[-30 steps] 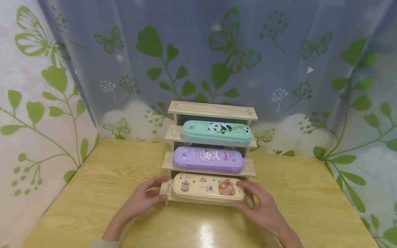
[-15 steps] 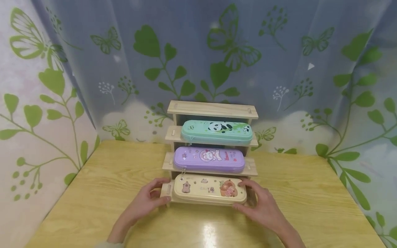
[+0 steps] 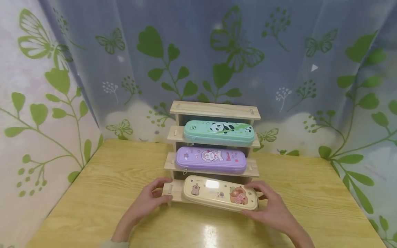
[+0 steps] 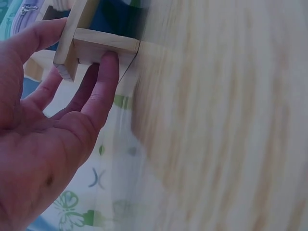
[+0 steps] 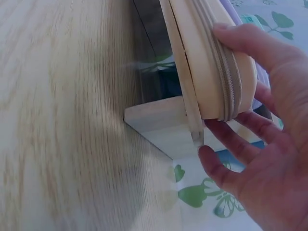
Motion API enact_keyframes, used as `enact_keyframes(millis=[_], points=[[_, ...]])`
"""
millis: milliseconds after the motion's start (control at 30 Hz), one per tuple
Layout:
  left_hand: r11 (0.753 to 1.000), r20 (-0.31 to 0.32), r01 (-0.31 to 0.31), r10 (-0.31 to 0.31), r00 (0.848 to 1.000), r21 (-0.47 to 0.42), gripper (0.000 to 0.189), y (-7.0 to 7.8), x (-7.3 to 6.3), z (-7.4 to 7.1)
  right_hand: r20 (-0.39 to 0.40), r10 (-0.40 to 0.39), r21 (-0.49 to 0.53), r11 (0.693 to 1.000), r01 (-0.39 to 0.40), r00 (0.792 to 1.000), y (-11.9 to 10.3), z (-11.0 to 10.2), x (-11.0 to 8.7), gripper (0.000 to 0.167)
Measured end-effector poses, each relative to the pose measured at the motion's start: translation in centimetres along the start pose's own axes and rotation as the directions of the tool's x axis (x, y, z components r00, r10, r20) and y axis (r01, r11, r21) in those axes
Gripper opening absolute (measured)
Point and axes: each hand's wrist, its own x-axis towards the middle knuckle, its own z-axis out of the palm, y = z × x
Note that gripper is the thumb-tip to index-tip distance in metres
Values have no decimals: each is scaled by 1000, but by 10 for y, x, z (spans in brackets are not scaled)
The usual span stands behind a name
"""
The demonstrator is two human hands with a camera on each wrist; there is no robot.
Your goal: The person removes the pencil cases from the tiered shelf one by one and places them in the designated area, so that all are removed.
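Observation:
A stepped wooden rack bears three zippered pencil cases. On its lowest step lies the cream pencil case with bear pictures, slanted so that its right end juts over the front edge. My right hand grips that right end, thumb at the front and fingers behind; in the right wrist view the thumb presses beside the zipper. With my left hand I hold the left end of the lowest step, and the left wrist view shows fingers against its wooden support. The case hides much of the step.
Above, a purple pencil case with a rabbit lies on one step and a mint panda pencil case on a higher one. The rack stands on a wood-grain table. Behind hangs a leaf-patterned curtain.
The cream pencil case has shifted right and turned, its right end swinging toward me. My right hand has moved right with it. The left hand keeps its hold on the rack.

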Motion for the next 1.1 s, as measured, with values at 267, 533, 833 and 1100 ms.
enact_keyframes(millis=[267,533,833,1100], points=[[999,-70,39,-36,997,35,53,2,-2,2,-3,-13,118,993,13,1000,5,-8,-9,56],[999,-58,41,-39,998,33,52,4,-2,3,2,10,129,992,-10,1000,12,-10,-15,49],[998,-73,50,-47,996,38,52,4,-1,4,-1,68,122,990,-67,998,15,-16,-23,48],[998,-82,34,-30,996,50,52,2,0,4,-35,55,155,987,-49,998,14,-29,-31,48]])
